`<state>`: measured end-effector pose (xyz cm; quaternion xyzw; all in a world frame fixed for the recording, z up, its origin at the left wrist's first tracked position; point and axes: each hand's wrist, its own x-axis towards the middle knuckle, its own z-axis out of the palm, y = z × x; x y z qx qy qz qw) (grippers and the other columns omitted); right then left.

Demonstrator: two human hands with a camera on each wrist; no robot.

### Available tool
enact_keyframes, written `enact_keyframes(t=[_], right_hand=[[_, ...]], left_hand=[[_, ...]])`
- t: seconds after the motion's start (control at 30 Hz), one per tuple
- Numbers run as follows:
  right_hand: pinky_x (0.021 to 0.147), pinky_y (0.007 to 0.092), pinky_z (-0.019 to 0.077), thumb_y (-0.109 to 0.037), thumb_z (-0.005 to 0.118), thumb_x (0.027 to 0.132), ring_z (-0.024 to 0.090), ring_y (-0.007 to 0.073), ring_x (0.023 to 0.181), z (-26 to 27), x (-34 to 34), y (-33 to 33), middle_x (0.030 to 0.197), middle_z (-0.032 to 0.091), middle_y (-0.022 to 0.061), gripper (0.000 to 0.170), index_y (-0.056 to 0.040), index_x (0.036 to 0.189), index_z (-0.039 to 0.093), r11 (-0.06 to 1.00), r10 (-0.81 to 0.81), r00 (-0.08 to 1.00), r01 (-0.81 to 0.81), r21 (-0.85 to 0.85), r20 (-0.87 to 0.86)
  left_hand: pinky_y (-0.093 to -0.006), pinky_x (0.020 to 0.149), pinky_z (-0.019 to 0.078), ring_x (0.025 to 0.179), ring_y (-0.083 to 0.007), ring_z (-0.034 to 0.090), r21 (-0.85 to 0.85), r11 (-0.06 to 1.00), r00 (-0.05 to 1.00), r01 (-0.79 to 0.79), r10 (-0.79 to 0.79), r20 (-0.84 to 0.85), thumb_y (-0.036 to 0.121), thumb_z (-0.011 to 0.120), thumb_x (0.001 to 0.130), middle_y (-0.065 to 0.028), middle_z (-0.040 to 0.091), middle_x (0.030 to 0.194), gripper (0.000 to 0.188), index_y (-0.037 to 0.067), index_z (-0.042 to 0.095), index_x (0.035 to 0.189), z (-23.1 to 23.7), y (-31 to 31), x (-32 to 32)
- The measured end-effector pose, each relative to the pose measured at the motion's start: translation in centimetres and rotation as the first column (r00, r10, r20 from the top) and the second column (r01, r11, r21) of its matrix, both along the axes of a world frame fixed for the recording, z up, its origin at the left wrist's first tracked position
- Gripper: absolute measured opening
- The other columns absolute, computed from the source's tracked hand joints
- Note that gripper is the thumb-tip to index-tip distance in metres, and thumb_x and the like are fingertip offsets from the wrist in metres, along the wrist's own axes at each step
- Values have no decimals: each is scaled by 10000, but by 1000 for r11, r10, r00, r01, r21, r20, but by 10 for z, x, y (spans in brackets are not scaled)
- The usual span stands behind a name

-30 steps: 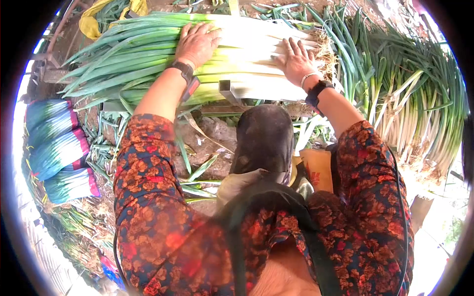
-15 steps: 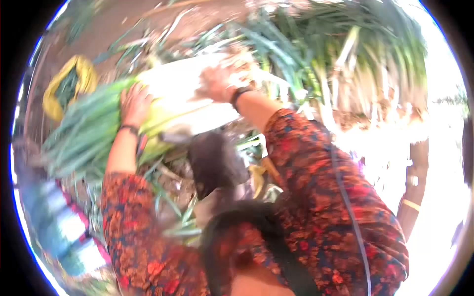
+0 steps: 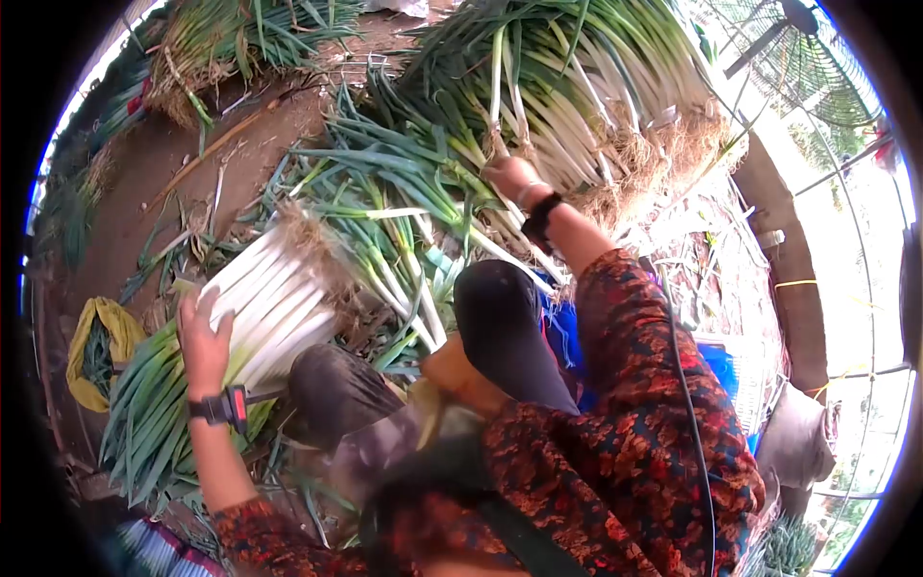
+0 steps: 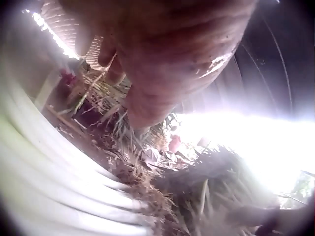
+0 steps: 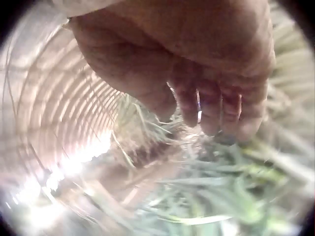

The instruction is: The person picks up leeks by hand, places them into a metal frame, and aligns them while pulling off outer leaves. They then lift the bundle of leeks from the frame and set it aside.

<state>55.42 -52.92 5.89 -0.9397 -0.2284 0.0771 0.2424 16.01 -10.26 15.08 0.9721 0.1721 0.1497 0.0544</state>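
Note:
In the head view, a neat bundle of long green onions (image 3: 274, 313) lies at left, white stems and roots toward the upper right. My left hand (image 3: 204, 344) rests on its stems, fingers spread. The white stems (image 4: 64, 172) also show beside that hand in the left wrist view. My right hand (image 3: 515, 181) reaches to the near edge of a large pile of green onions (image 3: 577, 91), close by the root end of two stalks. In the right wrist view the fingers (image 5: 209, 110) hang loosely bent over blurred leaves, with nothing visible between them and the thumb.
Loose green onions (image 3: 404, 260) lie between bundle and pile. A yellow bag (image 3: 96, 351) with leaves sits at far left. Another heap of green onions (image 3: 260, 43) lies at the back. A large wire-cage fan (image 3: 803, 58) stands at upper right. My knees (image 3: 341, 394) are close to the bundle.
My head view has turned to the right. The right hand has left the bundle and moved over to the pile; the left hand stays on the bundle.

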Motion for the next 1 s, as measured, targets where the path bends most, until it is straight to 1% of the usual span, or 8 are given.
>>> enact_keyframes(t=[0.13,0.27,0.53,0.77,0.87,0.9,0.93,1.0], right_hand=[[870,427,503,-408,565,887,654,354,974,-13,74,-98,992,688,219,412,-81,1114,671,931,-292,950,309,-194,108],[946,455,472,-351,568,888,605,394,1063,-24,149,-165,1119,640,253,455,-35,1214,601,781,-561,638,618,83,527],[971,428,474,-410,619,819,592,361,1139,-6,237,-166,1236,595,245,531,-41,1201,625,755,-656,755,655,26,12],[647,355,524,-422,594,894,655,215,741,-87,160,-143,822,701,90,385,-68,1003,696,851,-214,949,298,433,-232],[588,292,520,-264,633,906,635,156,650,-124,31,-142,774,683,45,224,-53,964,681,750,-26,717,474,461,-696],[595,299,524,-219,678,852,636,159,676,-146,0,-162,785,669,41,190,-49,936,697,890,258,921,-110,442,-291],[603,305,528,-173,722,798,636,161,703,-147,-39,-177,795,655,37,168,-45,908,714,814,486,844,-531,233,227],[698,325,528,-70,688,760,644,218,793,-171,-76,-176,858,647,74,248,-112,1004,693,912,207,892,-28,408,-402]], left_hand=[[-479,1120,264,1332,-393,347,69,995,994,-77,82,-75,106,677,816,-186,456,1370,390,39,612,1196,7,-39,-25],[-497,1092,289,1293,-393,378,170,977,990,-130,137,-29,57,651,792,-186,488,1315,323,25,632,1113,-16,-36,-71],[-497,1062,314,1250,-384,418,191,955,972,-227,235,-18,40,642,786,-163,536,1236,247,21,644,1032,-12,-70,-76],[-479,1065,318,1254,-376,419,129,991,998,-23,15,63,40,639,809,-147,562,1210,210,33,660,1019,18,-117,25],[-461,1066,322,1257,-376,422,77,995,996,62,-67,64,48,650,814,-143,567,1215,215,45,670,1027,24,-136,54],[-459,1065,322,1259,-375,422,70,993,994,99,-102,48,55,651,818,-139,570,1217,209,45,674,1026,28,-141,64],[-456,1063,323,1261,-368,425,100,985,988,142,-147,52,61,646,821,-138,573,1215,209,49,680,1027,27,-142,73],[-452,1063,323,1255,-360,434,121,966,970,228,-236,57,66,638,821,-139,577,1208,222,51,688,1037,27,-149,93]])
